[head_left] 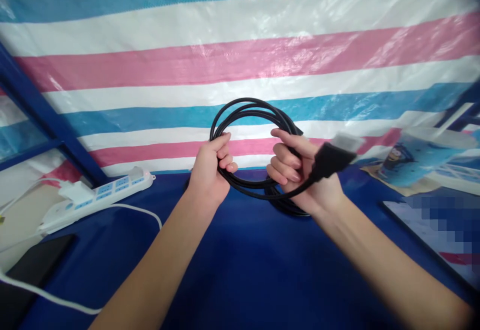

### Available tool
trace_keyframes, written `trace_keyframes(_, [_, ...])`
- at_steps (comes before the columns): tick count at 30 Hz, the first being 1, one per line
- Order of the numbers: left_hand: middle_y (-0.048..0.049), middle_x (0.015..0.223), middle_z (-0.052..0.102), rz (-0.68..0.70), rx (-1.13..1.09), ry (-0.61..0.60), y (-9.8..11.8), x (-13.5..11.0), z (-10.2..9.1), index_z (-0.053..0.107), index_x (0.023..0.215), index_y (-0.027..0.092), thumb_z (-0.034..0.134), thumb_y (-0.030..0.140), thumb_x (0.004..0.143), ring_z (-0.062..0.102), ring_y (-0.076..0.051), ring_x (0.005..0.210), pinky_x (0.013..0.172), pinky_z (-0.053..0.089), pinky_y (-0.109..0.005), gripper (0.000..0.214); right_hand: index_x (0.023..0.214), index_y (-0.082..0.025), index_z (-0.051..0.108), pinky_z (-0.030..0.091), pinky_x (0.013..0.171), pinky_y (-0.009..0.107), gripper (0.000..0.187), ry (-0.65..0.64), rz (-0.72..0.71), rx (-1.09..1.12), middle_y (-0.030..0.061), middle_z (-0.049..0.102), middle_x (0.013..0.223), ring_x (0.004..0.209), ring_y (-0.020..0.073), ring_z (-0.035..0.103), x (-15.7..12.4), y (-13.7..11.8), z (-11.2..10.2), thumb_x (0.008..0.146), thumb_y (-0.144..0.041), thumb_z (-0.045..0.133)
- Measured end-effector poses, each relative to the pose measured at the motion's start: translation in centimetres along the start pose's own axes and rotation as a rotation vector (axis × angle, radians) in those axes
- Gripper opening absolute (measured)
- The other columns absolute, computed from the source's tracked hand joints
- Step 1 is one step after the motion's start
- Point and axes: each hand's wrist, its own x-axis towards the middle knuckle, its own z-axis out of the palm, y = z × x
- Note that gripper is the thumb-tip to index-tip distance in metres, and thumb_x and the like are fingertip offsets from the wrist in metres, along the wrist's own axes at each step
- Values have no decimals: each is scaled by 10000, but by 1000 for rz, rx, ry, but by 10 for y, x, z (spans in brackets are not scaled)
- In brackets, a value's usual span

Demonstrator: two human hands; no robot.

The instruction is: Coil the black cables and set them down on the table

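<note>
Between my two hands a black cable [247, 101] is held up in a round coil of several loops. My left hand [214, 167] is closed around the coil's left side. On the right side, my right hand [300, 162] grips the loops with curled fingers, the index finger lying along them. One end of the cable, a black plug [332, 161] with a pale, blurred tip, sticks out to the right in front of my right wrist. Below the coil, more black cable [288, 207] rests on the blue tabletop [240, 270], partly hidden by my right hand.
At the left lies a white power strip [123, 184] with a white plug [77, 192] and white cords, near a black flat object [37, 265]. A blue cup [416, 155] with a straw stands at right, above a flat panel [431, 235]. Striped sheeting [240, 65] hangs behind.
</note>
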Motion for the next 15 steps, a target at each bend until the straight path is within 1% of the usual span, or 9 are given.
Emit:
trace_keyframes(3, [87, 504, 318, 1, 10, -27, -12, -1, 2, 466, 705, 160, 624, 97, 777, 309, -31, 379, 393, 326, -158, 185, 729, -177, 466, 169, 353, 193, 150, 7, -66, 6, -95, 144, 431, 338, 40, 110, -3, -3, 0, 837, -220, 561])
trace_keyframes(6, [81, 484, 315, -29, -2, -94, -19, -4, 6, 419, 635, 167, 627, 152, 801, 320, -38, 385, 425, 372, -170, 267, 781, -187, 494, 177, 363, 197, 105, 11, -138, -21, -88, 140, 445, 355, 49, 97, -7, -9, -1, 870, -230, 529])
trace_keyframes(8, [88, 447, 258, -32, -15, -141, -18, -4, 8, 406, 609, 168, 598, 182, 838, 261, -36, 360, 403, 338, -164, 299, 801, -192, 506, 189, 366, 200, 86, 5, -151, -28, -86, 142, 445, 354, 53, 105, -8, -8, 0, 869, -243, 520])
trace_keyframes(10, [95, 417, 189, 10, -4, -182, -11, -5, 8, 460, 631, 167, 554, 204, 876, 182, -40, 336, 364, 267, -162, 265, 778, -190, 505, 237, 378, 199, 91, -39, -138, -24, -83, 161, 443, 349, 52, 142, -6, -4, 0, 847, -243, 529])
trace_keyframes(12, [100, 409, 134, 75, 64, -204, 0, -5, 6, 527, 680, 168, 524, 214, 895, 120, -45, 329, 340, 201, -169, 220, 753, -178, 523, 365, 444, 197, 113, -110, -142, -25, -80, 242, 455, 367, 45, 259, -1, -1, -3, 799, -255, 592])
trace_keyframes(13, [100, 413, 123, 104, 124, -210, 8, -6, 4, 544, 689, 165, 521, 211, 893, 107, -45, 331, 335, 181, -172, 210, 761, -171, 551, 445, 525, 208, 135, -144, -153, -36, -73, 321, 479, 409, 48, 356, 3, -2, -8, 764, -271, 641])
trace_keyframes(14, [100, 418, 120, 124, 198, -216, 15, -8, 3, 554, 687, 161, 525, 205, 884, 100, -43, 334, 332, 169, -173, 203, 798, -169, 588, 506, 641, 233, 187, -178, -165, -65, -58, 430, 538, 491, 61, 466, 7, -5, -15, 729, -307, 693])
trace_keyframes(15, [100, 424, 120, 143, 280, -226, 23, -9, 1, 563, 685, 156, 534, 196, 870, 96, -39, 337, 331, 162, -171, 192, 864, -171, 625, 530, 772, 271, 274, -219, -177, -119, -31, 546, 652, 620, 89, 566, 11, -10, -24, 698, -359, 736])
